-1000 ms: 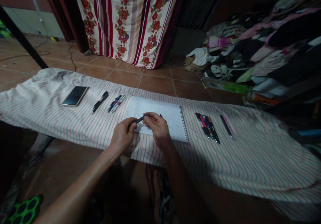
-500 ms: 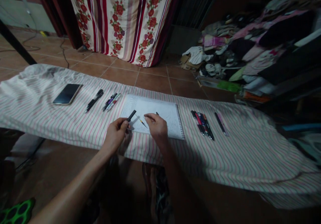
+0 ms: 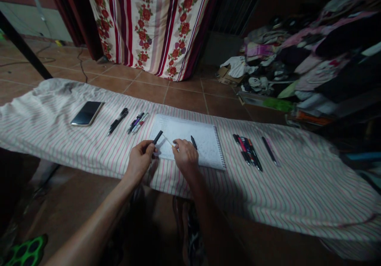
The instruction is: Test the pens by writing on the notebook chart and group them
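Thin refill (image 3: 168,140) — loose earlier — now in the right hand (image 3: 186,155)

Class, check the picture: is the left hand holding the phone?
No, the left hand holds a black tube, while the phone lies on the striped cloth.

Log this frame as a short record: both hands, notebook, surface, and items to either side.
left hand: holds a dark pen barrel
right hand: pinches a thin pale refill
notebook: spiral-bound, beneath the hands; black pen piece on it
surface: striped cloth
left of notebook: phone, two pen groups
right of notebook: pen cluster, pen pair
page marks: too faint to read
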The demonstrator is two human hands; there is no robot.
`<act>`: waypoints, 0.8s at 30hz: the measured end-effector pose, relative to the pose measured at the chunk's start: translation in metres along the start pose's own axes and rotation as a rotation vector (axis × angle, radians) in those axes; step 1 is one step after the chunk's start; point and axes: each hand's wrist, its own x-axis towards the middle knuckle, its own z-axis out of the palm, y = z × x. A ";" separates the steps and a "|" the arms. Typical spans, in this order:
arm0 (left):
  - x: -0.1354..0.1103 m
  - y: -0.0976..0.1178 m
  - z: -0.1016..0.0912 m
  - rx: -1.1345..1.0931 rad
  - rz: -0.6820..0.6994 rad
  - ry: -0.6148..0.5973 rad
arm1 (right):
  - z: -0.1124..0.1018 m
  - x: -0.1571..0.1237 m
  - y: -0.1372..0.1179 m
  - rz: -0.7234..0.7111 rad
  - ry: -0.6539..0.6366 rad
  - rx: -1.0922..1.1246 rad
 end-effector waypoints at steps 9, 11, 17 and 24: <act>0.005 -0.004 -0.002 -0.019 -0.018 0.000 | 0.003 0.014 0.001 0.282 -0.104 0.801; 0.006 -0.004 -0.002 -0.025 -0.016 -0.003 | 0.004 0.015 0.002 0.348 -0.113 1.010; 0.005 -0.002 0.001 -0.045 -0.033 -0.005 | -0.006 0.011 0.003 0.380 -0.175 1.321; 0.005 -0.006 0.005 -0.053 -0.040 -0.019 | -0.018 0.010 0.002 0.433 -0.187 1.606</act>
